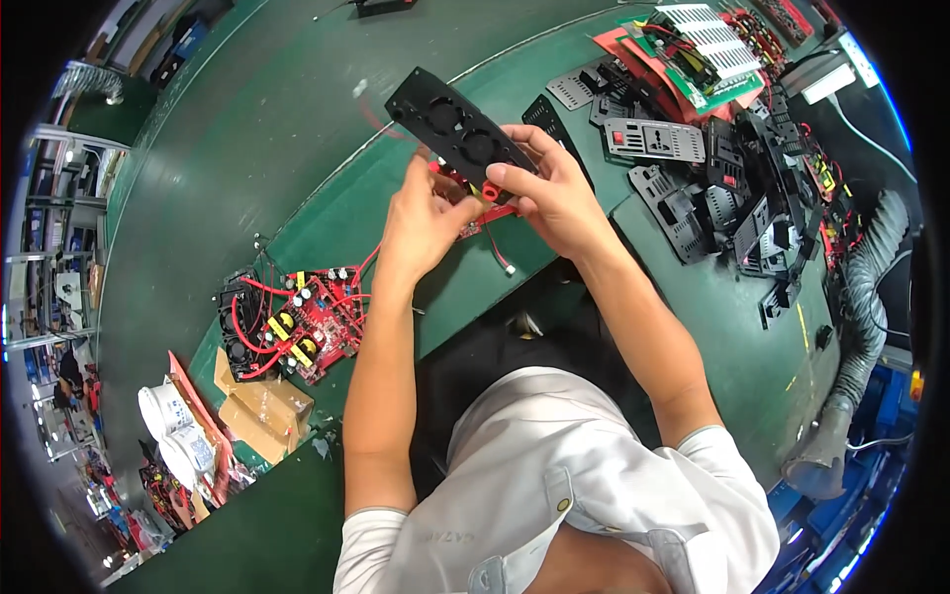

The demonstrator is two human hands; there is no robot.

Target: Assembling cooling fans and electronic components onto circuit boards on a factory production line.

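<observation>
A black end panel with two round fan openings [445, 119] is held up tilted over the green bench, and my right hand [559, 193] grips its near end with the thumb on top. A red ring-shaped terminal [492, 191] shows by that thumb. My left hand [426, 220] is closed just below the panel, fingers bent at red parts partly hidden behind the panel and hands. What exactly its fingertips pinch is not visible. Beneath my hands hangs a thin lead ending in a small white connector [510, 268].
Left of my forearm lies a red circuit board [315, 322] with red cables and black fans. A cardboard piece [262, 406] and white tubs [178, 431] sit nearer. To the right are piled black panels [673, 213], a green board [717, 89] and a grey flexible duct [863, 317].
</observation>
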